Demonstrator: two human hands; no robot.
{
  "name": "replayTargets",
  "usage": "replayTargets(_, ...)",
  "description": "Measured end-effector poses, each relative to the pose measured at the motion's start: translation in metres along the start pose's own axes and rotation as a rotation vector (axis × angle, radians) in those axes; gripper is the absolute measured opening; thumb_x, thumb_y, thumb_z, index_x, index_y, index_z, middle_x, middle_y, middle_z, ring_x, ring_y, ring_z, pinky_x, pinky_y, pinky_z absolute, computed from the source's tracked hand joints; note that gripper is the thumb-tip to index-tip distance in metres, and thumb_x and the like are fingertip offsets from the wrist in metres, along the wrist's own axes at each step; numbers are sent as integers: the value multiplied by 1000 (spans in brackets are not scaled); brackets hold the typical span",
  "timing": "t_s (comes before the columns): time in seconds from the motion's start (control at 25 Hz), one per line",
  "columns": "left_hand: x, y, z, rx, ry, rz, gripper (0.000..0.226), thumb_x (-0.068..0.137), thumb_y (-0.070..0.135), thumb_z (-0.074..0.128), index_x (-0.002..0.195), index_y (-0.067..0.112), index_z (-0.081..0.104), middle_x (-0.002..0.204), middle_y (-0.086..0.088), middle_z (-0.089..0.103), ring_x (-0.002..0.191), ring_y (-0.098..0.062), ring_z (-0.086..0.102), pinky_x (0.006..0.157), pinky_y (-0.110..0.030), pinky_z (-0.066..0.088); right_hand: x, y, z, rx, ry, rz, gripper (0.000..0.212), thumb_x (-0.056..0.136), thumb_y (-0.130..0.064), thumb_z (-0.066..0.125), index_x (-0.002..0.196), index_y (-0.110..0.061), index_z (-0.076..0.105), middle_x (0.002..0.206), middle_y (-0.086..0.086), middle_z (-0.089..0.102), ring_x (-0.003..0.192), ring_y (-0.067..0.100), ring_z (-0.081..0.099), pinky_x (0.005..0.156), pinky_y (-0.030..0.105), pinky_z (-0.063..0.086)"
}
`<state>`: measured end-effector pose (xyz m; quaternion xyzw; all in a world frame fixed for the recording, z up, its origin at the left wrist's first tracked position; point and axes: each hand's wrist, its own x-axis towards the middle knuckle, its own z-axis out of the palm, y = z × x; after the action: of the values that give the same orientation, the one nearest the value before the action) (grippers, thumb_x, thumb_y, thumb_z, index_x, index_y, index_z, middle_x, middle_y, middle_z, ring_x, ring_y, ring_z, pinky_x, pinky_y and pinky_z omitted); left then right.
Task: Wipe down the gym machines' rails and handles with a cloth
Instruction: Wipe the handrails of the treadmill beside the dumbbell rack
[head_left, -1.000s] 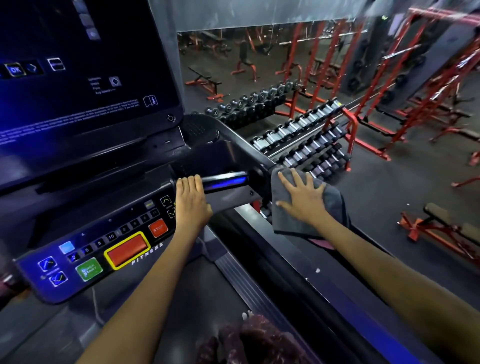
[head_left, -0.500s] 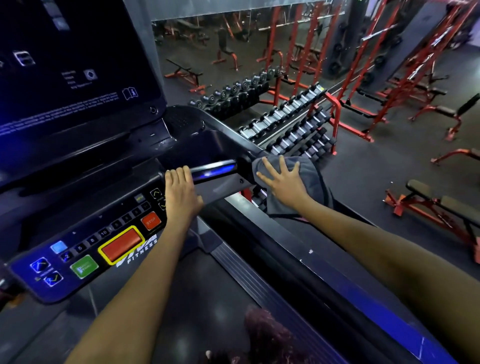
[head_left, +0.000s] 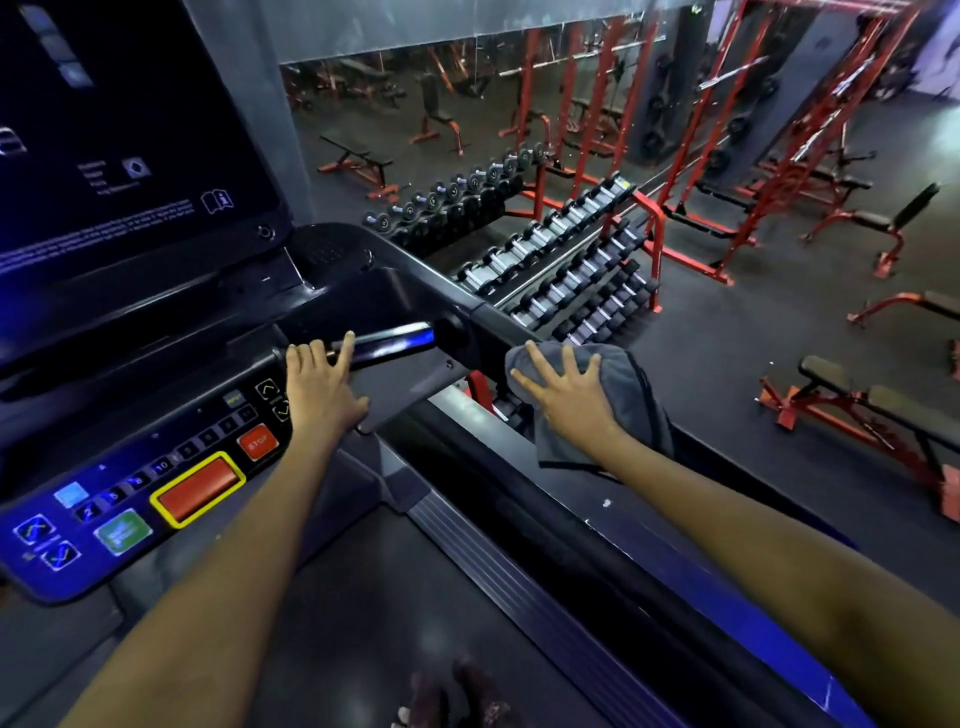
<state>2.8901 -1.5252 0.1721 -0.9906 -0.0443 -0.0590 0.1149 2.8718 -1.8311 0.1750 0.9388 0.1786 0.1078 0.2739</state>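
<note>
Grey cloth (head_left: 618, 395) under my spread right hand (head_left: 571, 400) scrubs the side rail (head_left: 498, 332); left hand (head_left: 322, 389), fingers flat, steadies me

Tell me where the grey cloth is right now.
In the head view, the grey cloth lies right of centre, draped over the treadmill's right side rail, pressed flat under the right hand, just in front of the dumbbell rack.
</note>
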Motion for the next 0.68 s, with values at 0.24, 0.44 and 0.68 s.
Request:
replayTargets(0.24, 3, 0, -3, 4, -18, 9, 82, 82, 47, 52, 149, 19, 14, 133, -20, 40, 126, -35, 35, 115, -43, 12, -109, 48, 27, 54, 117, -5, 68, 64, -32, 81, 128, -31, 57, 142, 9, 47, 110, 47, 55, 73, 62, 46)
replayTargets(0.44, 5, 25, -24, -187, -148, -103, 87, 83, 43, 59, 149, 14, 10, 153, -26, 9, 142, -43, 4, 116, -47, 1, -127, 60, 29, 113, 80, 35, 73, 59, -31, 84, 127, -33, 57, 139, 10, 50, 104, 46, 58, 71, 60, 48)
replayTargets(0.68, -7, 154, -62, -411, -39, 575, 82, 83, 31, 63, 149, 18, 16, 157, -8, 11, 144, -28, 12, 116, -39, 9, -93, 50, 16, 168, 41, 32, 65, 73, -36, 75, 133, -37, 49, 144, 7, 45, 112, 43, 54, 78, 61, 47)
